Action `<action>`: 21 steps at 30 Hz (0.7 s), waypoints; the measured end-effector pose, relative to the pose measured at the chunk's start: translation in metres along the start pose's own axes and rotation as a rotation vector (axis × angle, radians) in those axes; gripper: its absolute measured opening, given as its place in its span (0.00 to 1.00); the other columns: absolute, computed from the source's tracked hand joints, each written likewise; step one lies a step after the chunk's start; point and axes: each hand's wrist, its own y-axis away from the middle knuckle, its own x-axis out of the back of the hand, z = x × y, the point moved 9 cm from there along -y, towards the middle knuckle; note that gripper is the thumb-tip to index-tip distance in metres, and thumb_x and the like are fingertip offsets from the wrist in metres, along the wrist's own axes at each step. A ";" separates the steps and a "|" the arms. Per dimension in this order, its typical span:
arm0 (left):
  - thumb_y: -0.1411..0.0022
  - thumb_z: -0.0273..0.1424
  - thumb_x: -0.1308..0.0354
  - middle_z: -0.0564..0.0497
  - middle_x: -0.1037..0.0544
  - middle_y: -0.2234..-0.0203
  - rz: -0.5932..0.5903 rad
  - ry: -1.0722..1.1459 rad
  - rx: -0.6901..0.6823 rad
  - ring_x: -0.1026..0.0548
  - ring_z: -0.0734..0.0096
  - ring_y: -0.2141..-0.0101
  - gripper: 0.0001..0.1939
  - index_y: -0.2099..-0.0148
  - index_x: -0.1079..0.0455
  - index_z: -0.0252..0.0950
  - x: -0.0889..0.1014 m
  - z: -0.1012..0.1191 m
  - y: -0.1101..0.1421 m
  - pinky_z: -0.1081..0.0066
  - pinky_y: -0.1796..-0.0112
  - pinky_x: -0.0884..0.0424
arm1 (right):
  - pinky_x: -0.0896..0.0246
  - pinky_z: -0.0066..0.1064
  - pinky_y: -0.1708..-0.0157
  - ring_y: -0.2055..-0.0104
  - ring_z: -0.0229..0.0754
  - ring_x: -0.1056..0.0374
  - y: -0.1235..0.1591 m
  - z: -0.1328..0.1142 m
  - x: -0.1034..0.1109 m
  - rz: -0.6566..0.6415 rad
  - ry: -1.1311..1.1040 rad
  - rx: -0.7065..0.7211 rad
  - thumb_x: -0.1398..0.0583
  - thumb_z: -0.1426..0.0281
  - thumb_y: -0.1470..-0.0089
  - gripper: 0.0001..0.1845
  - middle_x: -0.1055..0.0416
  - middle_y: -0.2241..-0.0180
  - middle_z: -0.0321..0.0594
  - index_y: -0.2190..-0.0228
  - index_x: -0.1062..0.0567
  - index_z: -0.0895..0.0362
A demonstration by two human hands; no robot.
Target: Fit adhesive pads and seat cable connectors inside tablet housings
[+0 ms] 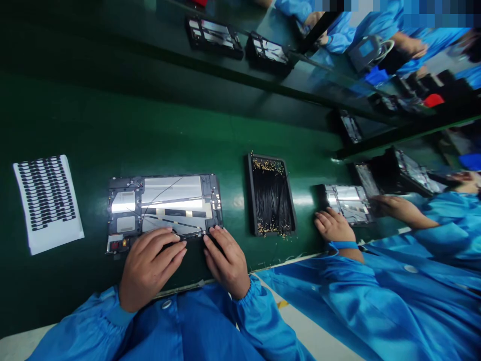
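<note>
An opened tablet-like device (171,188) lies in front of me on the green table, its silvery battery panels and dark frame exposed. A thin black cable (153,200) curves across it down to the near edge, between my hands. My left hand (148,263) is closed at that edge, its fingertips pinched by the cable. At the near right corner, my right hand (228,259) has its thumb and fingers drawn together on the cable's end by the frame. The fingertips partly hide the exact contact.
Left lies a white sheet (56,238) with rows of black stickers. A black tray (250,200) of gold-tipped cables stands right. Beyond it, a co-worker's hand (334,228) touches another opened device (347,198). A shelf above holds more devices (216,37).
</note>
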 end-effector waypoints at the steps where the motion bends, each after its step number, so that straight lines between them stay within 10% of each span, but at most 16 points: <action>1: 0.34 0.24 0.39 0.48 0.19 0.58 -0.011 -0.011 -0.012 0.23 0.59 0.50 0.11 0.51 0.26 0.38 -0.003 0.004 0.000 0.58 0.51 0.26 | 0.29 0.51 0.41 0.37 0.53 0.33 0.000 0.000 0.000 0.004 -0.002 -0.001 0.40 0.78 0.39 0.33 0.26 0.45 0.54 0.34 0.37 0.57; 21: 0.32 0.26 0.42 0.44 0.19 0.54 -0.074 -0.204 -0.087 0.23 0.56 0.50 0.14 0.45 0.26 0.37 -0.021 0.023 -0.006 0.58 0.51 0.26 | 0.29 0.51 0.42 0.38 0.53 0.33 0.002 0.000 -0.007 0.003 0.062 -0.012 0.40 0.76 0.39 0.32 0.28 0.45 0.49 0.36 0.34 0.49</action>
